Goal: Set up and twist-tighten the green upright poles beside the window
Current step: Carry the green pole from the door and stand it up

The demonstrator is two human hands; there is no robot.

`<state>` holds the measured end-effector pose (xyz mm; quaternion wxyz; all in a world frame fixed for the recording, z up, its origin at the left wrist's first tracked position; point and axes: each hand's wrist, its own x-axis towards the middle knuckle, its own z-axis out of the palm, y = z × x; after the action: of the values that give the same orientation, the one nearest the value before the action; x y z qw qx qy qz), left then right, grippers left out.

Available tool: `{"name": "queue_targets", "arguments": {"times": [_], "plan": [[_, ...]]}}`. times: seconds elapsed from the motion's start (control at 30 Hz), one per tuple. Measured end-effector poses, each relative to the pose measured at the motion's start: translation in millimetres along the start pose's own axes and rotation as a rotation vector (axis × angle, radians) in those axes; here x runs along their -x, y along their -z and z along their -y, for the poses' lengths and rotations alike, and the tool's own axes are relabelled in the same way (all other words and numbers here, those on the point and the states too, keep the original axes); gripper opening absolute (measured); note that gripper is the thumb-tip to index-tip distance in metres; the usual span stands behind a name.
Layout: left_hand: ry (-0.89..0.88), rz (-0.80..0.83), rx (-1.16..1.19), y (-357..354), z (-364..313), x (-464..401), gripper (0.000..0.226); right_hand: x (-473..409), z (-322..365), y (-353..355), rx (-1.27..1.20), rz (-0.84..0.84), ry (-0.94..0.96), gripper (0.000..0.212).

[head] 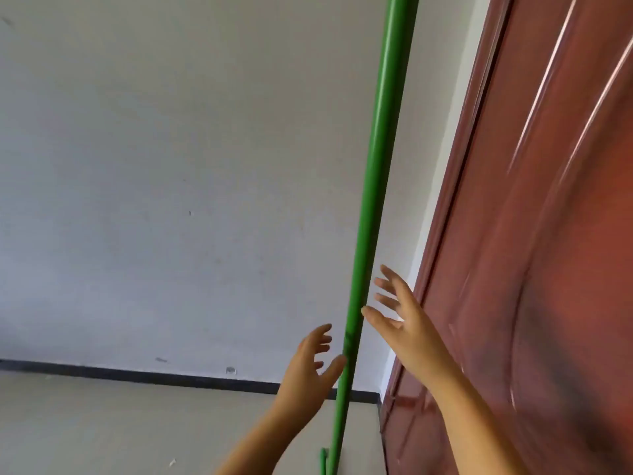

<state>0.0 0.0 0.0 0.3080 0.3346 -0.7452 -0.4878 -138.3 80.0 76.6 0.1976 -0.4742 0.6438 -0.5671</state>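
A long green pole [375, 173] stands nearly upright in front of a white wall, running from the top edge down to the floor. My left hand [313, 365] is open just left of the pole, its thumb tip touching or almost touching the pole. My right hand [404, 320] is open on the pole's right side, fingers spread, one fingertip at the pole's edge. Neither hand grips it. A short green pole end [323, 459] shows at the bottom beside the long pole's foot.
A reddish-brown door [534, 234] fills the right side, close to the pole. The white wall [171, 166] meets the pale floor [137, 423] at a dark baseboard [137, 374]. No window is in view.
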Motion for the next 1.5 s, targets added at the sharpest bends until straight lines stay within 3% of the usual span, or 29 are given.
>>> {"name": "queue_targets", "arguments": {"times": [0.17,0.33,0.57,0.87,1.0,1.17,1.5], "plan": [[0.122,0.084,-0.029,-34,2,-6,0.038,-14,4,-9,0.072,0.116,-0.009,0.045],[0.167,0.043,-0.103,-36,10,-14,0.015,-19,3,-16,0.042,0.093,0.002,0.037],[0.152,-0.061,-0.181,-6,23,-13,0.011,-30,6,-48,-0.020,0.174,0.048,0.032],[0.252,-0.223,-0.215,70,46,-1,0.010,-48,25,-132,-0.051,0.350,0.184,0.030],[0.314,-0.292,-0.211,113,61,4,0.020,-55,36,-179,-0.053,0.422,0.225,0.032],[0.333,-0.393,-0.200,175,84,15,0.013,-62,57,-247,-0.043,0.516,0.304,0.031],[0.339,-0.522,-0.194,289,126,34,0.022,-71,95,-374,-0.081,0.688,0.387,0.029]]}}
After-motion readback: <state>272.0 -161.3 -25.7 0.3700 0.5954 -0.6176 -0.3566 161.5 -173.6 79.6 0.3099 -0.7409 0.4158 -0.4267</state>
